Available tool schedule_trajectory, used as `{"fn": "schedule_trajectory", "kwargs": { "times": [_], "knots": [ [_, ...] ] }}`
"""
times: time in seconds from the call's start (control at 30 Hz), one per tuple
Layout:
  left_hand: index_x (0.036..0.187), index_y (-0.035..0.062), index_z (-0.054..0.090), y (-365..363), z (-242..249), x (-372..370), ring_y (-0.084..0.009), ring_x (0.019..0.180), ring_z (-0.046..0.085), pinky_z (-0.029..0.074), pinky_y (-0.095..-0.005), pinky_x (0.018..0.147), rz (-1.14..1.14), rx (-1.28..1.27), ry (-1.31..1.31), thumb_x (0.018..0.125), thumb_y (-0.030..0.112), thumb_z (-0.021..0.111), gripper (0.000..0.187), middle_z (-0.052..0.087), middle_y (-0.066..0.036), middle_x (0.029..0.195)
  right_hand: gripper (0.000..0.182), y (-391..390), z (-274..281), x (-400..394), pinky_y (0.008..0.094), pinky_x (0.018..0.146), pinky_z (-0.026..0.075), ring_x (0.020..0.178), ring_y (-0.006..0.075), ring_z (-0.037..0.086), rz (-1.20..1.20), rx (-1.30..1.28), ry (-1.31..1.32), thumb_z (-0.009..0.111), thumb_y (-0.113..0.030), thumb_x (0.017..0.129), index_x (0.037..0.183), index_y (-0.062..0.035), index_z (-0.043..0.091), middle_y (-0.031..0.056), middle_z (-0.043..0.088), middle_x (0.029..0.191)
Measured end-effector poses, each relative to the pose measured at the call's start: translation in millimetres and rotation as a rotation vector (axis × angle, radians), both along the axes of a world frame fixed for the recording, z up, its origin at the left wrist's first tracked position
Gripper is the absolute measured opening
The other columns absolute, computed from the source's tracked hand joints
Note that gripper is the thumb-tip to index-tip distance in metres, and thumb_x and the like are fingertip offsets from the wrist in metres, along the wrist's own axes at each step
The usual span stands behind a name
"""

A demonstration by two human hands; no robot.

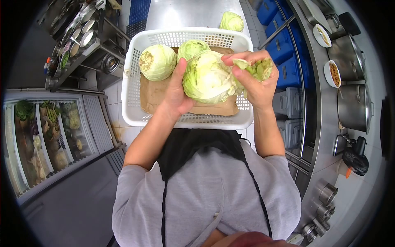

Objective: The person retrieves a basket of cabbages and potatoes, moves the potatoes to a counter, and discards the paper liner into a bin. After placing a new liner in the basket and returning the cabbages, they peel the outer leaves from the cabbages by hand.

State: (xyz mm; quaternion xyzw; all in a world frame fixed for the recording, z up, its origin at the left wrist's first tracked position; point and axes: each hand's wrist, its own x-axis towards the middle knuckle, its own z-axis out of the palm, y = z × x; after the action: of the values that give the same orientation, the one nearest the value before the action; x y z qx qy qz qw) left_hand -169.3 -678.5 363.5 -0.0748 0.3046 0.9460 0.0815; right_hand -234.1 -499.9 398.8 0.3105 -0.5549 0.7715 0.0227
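A pale green cabbage (207, 78) is held up over a white perforated basket (131, 99). My left hand (177, 94) cups it from the left side, thumb up along its edge. In my right hand (261, 84), crumpled outer cabbage leaves (258, 70) are pinched between thumb and fingers at the cabbage's right side. Whether these leaves are still attached cannot be seen. Two more cabbages lie in the basket: one at the left (157, 62) with its brownish cut stem showing, and another (192, 50) behind the held one. Brown paper (158, 96) lines the basket's bottom.
The basket rests at the near end of a steel table (193, 14), where another cabbage (231, 21) lies at the back right. An open-topped chiller (49, 136) with vegetables is at left. A steel counter (317, 123) with large pots (354, 105) and bowls runs along the right.
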Motion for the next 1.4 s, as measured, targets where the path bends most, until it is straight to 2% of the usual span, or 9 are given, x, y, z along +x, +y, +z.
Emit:
{"fn": "schedule_trajectory", "kwargs": {
  "times": [0.23,0.37,0.4,0.5,0.83,1.0,1.1,1.27,1.4],
  "knots": [
    [0.147,0.0146,0.044,-1.2,-27.5,3.7,-0.0343,0.132,0.052,0.045,-0.0607,0.104,-0.171,0.361,-0.029,0.089,0.067,0.052,0.079,0.050,-0.013,0.146,0.013,13.8,-9.6,-42.7,0.0275,0.052,0.047,0.058,0.0109,0.050,0.545,-0.936,-0.684,0.059,-0.015,0.096,0.091,-0.0045,0.055,0.0011,0.052,0.069],
    [0.146,0.0179,0.046,-3.6,-26.2,-4.3,-0.0360,0.131,0.051,0.043,-0.0651,0.102,0.056,0.211,-0.144,0.088,0.066,0.051,0.076,0.051,-0.013,0.145,0.017,20.3,-19.2,-44.4,0.0259,0.050,0.043,0.059,0.0090,0.051,0.380,-0.457,-0.621,0.067,-0.018,0.093,0.086,-0.0065,0.057,-0.0012,0.054,0.070],
    [0.146,0.0172,0.046,-6.9,-22.4,-6.7,-0.0358,0.131,0.051,0.043,-0.0647,0.102,0.109,0.172,-0.164,0.088,0.066,0.051,0.076,0.051,-0.013,0.145,0.021,7.1,-31.9,-29.7,0.0270,0.046,0.042,0.058,0.0125,0.054,-0.017,-0.015,-0.474,0.069,-0.020,0.094,0.101,-0.0042,0.058,0.0033,0.057,0.074],
    [0.146,0.0160,0.045,-4.9,-16.7,-6.9,-0.0353,0.132,0.050,0.043,-0.0647,0.103,0.189,0.061,-0.163,0.088,0.065,0.052,0.076,0.051,-0.013,0.145,0.027,-9.1,-43.5,-12.3,0.0271,0.047,0.047,0.061,0.0142,0.061,-0.100,0.146,-0.614,0.076,-0.020,0.089,0.101,-0.0027,0.058,0.0067,0.062,0.076],
    [0.153,0.0153,0.037,-52.6,-5.1,23.8,-0.0401,0.138,0.043,0.038,-0.0691,0.105,0.263,-0.024,-0.055,0.086,0.068,0.053,0.087,0.043,-0.016,0.152,0.021,57.1,-55.2,-16.5,0.0278,0.046,0.052,0.065,0.0174,0.065,0.029,-0.155,-0.980,0.068,-0.021,0.096,0.105,-0.0062,0.058,0.0085,0.065,0.082],
    [0.154,0.0170,0.035,-41.1,-11.0,22.4,-0.0394,0.137,0.044,0.040,-0.0698,0.102,0.180,-0.048,-0.112,0.088,0.068,0.051,0.085,0.041,-0.014,0.154,0.053,69.5,-62.0,-16.0,0.0266,0.036,0.030,0.038,0.0124,0.038,0.003,-0.214,-0.854,0.057,-0.050,0.098,0.061,-0.0127,0.046,0.0008,0.042,0.049],
    [0.153,0.0179,0.036,-19.5,-6.6,17.7,-0.0394,0.136,0.044,0.040,-0.0696,0.101,0.034,-0.002,-0.127,0.087,0.068,0.051,0.084,0.041,-0.012,0.154,0.054,92.4,-53.5,-11.1,0.0284,0.037,0.032,0.038,0.0132,0.040,-0.217,-0.280,-0.928,0.055,-0.052,0.097,0.060,-0.0132,0.047,0.0019,0.044,0.049],
    [0.153,0.0168,0.037,-10.1,-2.5,9.4,-0.0420,0.137,0.042,0.035,-0.0757,0.101,-0.084,-0.052,-0.215,0.086,0.069,0.052,0.086,0.041,-0.012,0.155,0.041,201.7,-72.6,16.6,0.0491,0.068,0.054,0.065,0.0325,0.062,-0.568,-0.849,-0.847,0.064,-0.045,0.088,0.090,-0.0039,0.061,0.0148,0.062,0.071],
    [0.151,0.0192,0.039,-8.7,1.4,-4.2,-0.0440,0.136,0.041,0.036,-0.0751,0.099,-0.126,-0.205,-0.284,0.084,0.071,0.053,0.085,0.042,-0.012,0.153,0.041,289.5,-63.9,93.4,0.0661,0.102,0.042,0.115,0.0440,0.056,-0.878,-0.883,-0.562,0.054,-0.016,0.087,0.119,0.0096,0.052,0.0251,0.060,0.113]
  ]
}}
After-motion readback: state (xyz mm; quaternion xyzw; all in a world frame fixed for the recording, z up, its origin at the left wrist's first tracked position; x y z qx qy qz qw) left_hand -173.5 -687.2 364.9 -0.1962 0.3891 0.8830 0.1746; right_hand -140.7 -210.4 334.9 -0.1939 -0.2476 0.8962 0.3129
